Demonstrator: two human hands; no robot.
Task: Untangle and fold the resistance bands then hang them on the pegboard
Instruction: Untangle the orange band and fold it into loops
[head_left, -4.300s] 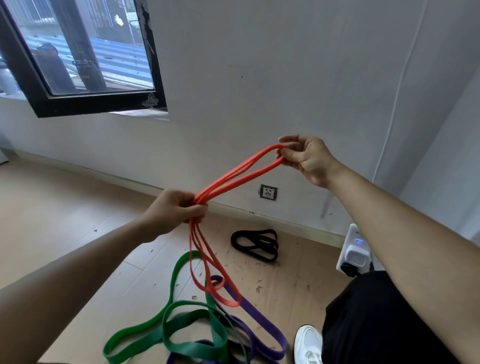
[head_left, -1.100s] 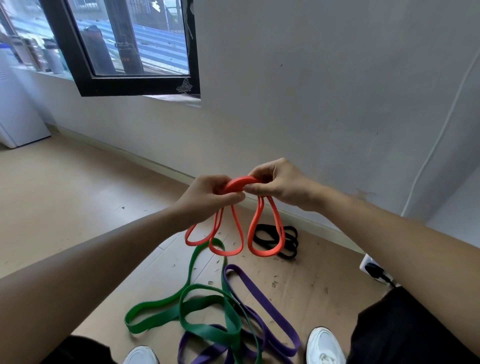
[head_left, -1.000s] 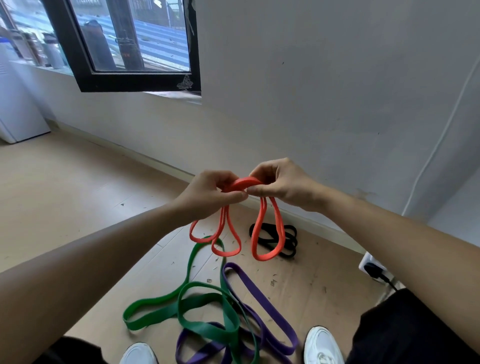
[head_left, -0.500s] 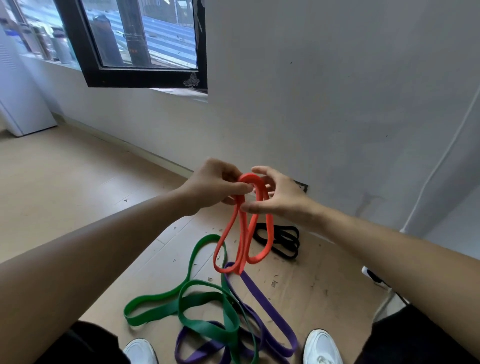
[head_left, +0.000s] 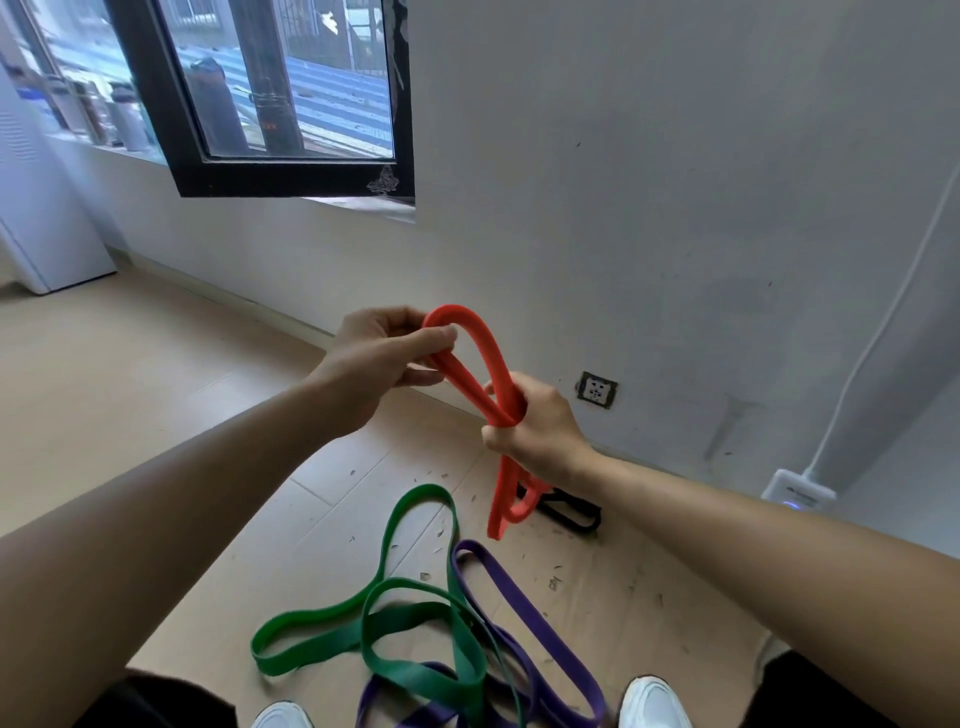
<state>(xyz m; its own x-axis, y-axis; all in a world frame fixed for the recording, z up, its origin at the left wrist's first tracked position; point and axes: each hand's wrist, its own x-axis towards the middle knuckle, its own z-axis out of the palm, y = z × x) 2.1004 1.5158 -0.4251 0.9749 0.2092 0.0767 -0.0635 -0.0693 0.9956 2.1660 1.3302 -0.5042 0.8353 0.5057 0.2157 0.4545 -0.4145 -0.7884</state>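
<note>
An orange resistance band (head_left: 485, 358) is folded into a bundle and held in the air before the wall. My left hand (head_left: 382, 364) pinches its top loop. My right hand (head_left: 535, 423) is wrapped around the bundle's middle, lower and to the right, and the short loop ends hang below that fist. On the floor lie a green band (head_left: 415, 613) and a purple band (head_left: 524, 613), tangled together. A black band (head_left: 571, 512) lies by the wall, partly hidden behind my right wrist. No pegboard is in view.
The wooden floor (head_left: 156, 395) carries small bits of debris. A wall socket (head_left: 597, 389) sits low on the wall, a white power strip (head_left: 797, 493) with a cable at the right. My white shoes (head_left: 652, 701) stand beside the tangle. A black-framed window (head_left: 280, 104) is upper left.
Over the last second the two hanging orange loops were gathered into one bundle. My right hand slid down from the top to grip the middle, while my left hand lifted the top loop.
</note>
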